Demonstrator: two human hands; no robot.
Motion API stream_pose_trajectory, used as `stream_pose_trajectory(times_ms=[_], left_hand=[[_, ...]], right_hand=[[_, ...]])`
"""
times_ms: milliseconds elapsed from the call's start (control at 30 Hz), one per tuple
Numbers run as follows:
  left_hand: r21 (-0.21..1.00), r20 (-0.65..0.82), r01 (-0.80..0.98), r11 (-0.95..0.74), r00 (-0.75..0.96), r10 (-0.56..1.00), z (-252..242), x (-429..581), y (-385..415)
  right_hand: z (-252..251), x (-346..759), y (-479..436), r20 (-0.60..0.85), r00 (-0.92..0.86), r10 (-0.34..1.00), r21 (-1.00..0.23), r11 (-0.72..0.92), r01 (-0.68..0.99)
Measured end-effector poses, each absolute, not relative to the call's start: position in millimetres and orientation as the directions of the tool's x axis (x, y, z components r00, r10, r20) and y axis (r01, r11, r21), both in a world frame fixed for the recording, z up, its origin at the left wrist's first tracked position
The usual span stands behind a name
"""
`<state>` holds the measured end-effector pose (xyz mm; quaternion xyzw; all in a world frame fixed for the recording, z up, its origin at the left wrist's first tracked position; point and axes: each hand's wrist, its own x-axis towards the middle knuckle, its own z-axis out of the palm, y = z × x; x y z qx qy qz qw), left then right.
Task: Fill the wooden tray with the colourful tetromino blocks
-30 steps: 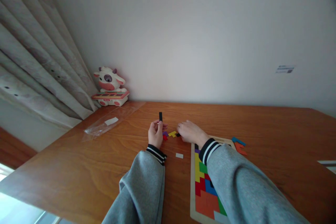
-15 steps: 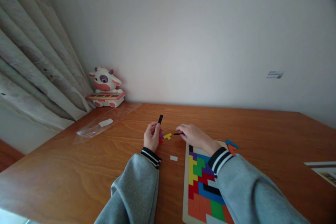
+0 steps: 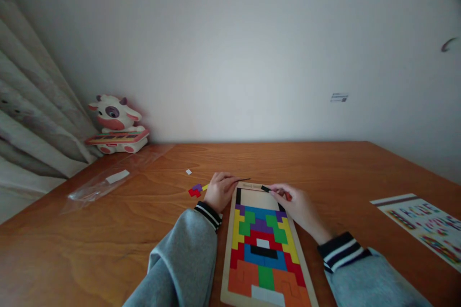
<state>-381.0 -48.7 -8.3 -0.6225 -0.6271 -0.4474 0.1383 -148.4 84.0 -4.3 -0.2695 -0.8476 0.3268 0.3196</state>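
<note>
A wooden puzzle board (image 3: 225,268) lies before me, filled with coloured block pieces except for a bare pale area (image 3: 257,199) at its far end. My left hand (image 3: 219,193) is at the far left corner, pinching a thin black strip (image 3: 245,180) seen nearly edge-on. At the far right corner my right hand (image 3: 297,204) pinches a short black strip (image 3: 265,188) above the rim. Other black pieces stand in the board along both sides of the bare area. Beyond my left hand lie red (image 3: 194,193), purple (image 3: 197,187) and yellow (image 3: 205,187) pieces, the yellow partly hidden.
A small white piece (image 3: 188,171) lies farther back. On the left are a clear plastic bag (image 3: 90,192) and a cow-shaped toy keyboard (image 3: 118,127) near the curtain (image 3: 32,129). A printed sheet (image 3: 421,225) lies to the right. The wall is behind the table.
My view has turned to the right. My right hand has moved from beyond the board's left corner to its far right corner with a black strip. My left hand has come closer to the board.
</note>
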Motion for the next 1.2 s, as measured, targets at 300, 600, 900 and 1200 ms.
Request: stream_pose_trajectory(times_ms=[300,600,900,1200], left_hand=[[0.354,0.626,0.903,-0.245,-0.034,0.779,-12,-375,-48],[0.333,0.561,0.88,-0.337,0.102,0.821,5,-364,-58],[0.27,0.415,0.854,-0.445,0.314,0.854,16,-354,-64],[0.272,0.419,0.869,-0.414,0.28,0.864,12,-352,-62]], right_hand=[[-6,-150,85,0.442,-0.729,0.523,-0.568,0.792,0.224],[-2,-145,80,0.487,-0.77,0.411,-0.277,0.909,0.31],[3,-143,78,0.453,-0.829,0.328,-0.181,0.944,0.275],[2,-148,75,0.451,-0.817,0.359,-0.199,0.933,0.301]])
